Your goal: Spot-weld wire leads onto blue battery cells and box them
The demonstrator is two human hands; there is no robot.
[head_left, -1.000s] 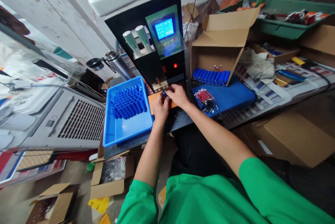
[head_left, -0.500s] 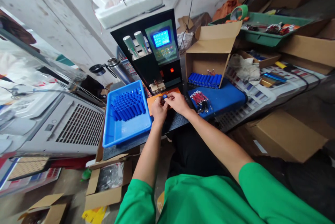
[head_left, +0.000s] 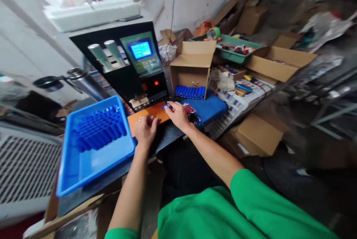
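Observation:
My right hand [head_left: 178, 115] pinches a blue battery cell [head_left: 166, 106] between thumb and fingertips, over the right end of the orange board [head_left: 160, 111]. Most of the cell is hidden by the fingers. Loosely curled, my left hand [head_left: 146, 129] rests at the front edge of that board, with no object visible in it. Behind both hands stands a black spot welder [head_left: 122, 82] with a lit blue screen. To the left, a blue tray [head_left: 92, 172] holds rows of blue battery cells [head_left: 100, 129]. Red and black wire leads [head_left: 191, 110] lie just beyond my right hand.
An open cardboard box [head_left: 192, 62] with a row of blue cells stands on a blue surface [head_left: 216, 108] to the right. Beyond are a green tray [head_left: 237, 56] and another carton [head_left: 275, 66]. A steel flask [head_left: 86, 84] stands behind the blue tray.
My hands have moved apart. The right one has carried the battery cell away from the left, toward the wire leads. The view has turned right, shifting the scene leftward.

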